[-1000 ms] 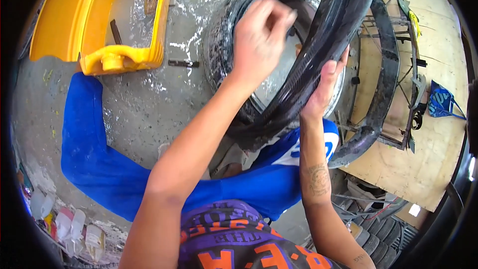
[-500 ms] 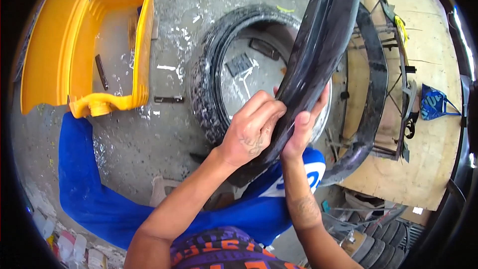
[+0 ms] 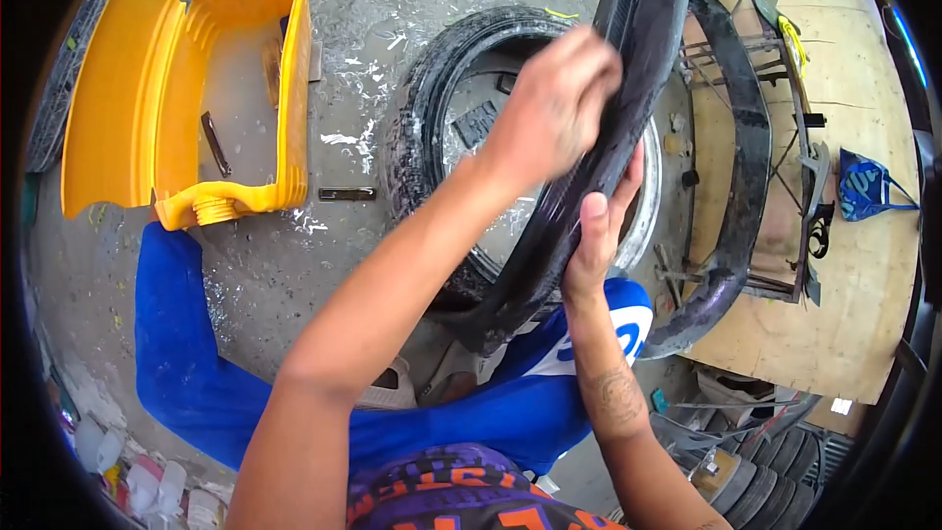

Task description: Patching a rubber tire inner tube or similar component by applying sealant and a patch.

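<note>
A long curved black panel with a woven sheen [image 3: 628,59] stands slanting upward in front of me, over a tyre [image 3: 417,137] lying on the floor. My right hand [image 3: 599,226] grips its right edge low down, thumb showing on the outer side. My left hand [image 3: 559,103], blurred, is higher up at the panel's left side, fingers curled against it; whatever they hold, if anything, I cannot make out. My legs in blue trousers [image 3: 177,334] bend beneath my arms.
A cut-open yellow plastic container [image 3: 294,98] lies at left. At right, a plywood board [image 3: 844,314] bears a black curved piece [image 3: 746,118], a metal frame [image 3: 793,167] and a blue bag [image 3: 863,186]. Several tyres [image 3: 756,491] are at lower right; plastic bottles [image 3: 147,481] lie at lower left.
My left hand came down along the panel, then moved back upward to the right along it. My right hand still grips the panel. The view has shifted slightly.
</note>
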### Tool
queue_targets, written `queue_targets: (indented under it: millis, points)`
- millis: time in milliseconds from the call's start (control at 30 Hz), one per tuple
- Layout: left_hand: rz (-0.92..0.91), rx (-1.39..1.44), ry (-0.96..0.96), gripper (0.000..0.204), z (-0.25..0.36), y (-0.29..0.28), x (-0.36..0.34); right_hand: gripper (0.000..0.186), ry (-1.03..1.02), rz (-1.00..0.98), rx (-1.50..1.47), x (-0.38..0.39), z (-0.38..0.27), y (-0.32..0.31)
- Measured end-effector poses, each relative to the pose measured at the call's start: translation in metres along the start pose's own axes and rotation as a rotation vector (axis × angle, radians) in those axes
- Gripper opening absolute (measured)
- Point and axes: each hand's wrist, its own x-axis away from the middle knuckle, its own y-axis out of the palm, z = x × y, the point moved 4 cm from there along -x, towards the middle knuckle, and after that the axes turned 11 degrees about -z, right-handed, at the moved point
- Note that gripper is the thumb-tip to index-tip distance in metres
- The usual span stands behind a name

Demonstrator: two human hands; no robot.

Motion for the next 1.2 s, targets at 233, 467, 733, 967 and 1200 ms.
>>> queue_targets:
  millis: [233, 467, 733, 967, 1200]
  points:
    - [-0.092, 0.082, -0.204, 0.015, 0.031, 0.017, 0.108, 0.101, -0.022, -0.012, -0.021, 0.005, 0.012, -0.016]
    - [0.082, -0.032, 0.006, 0.008, -0.022, 0.0, -0.057, 0.103, -0.007, -0.015, -0.022, 0.0, 0.009, -0.003]
    - [-0.05, -0.033, -0.124, 0.008, 0.021, 0.008, 0.058, 0.105, -0.034, -0.002, -0.053, 0.003, 0.015, -0.009]
    - [0.065, -0.093, 0.006, 0.009, -0.026, 0.003, -0.052, 0.101, 0.01, -0.016, -0.007, 0.005, 0.015, -0.008]
    - [-0.178, 0.064, -0.24, 0.015, 0.036, 0.004, 0.124, 0.102, 0.007, -0.013, -0.088, 0.005, 0.017, -0.007]
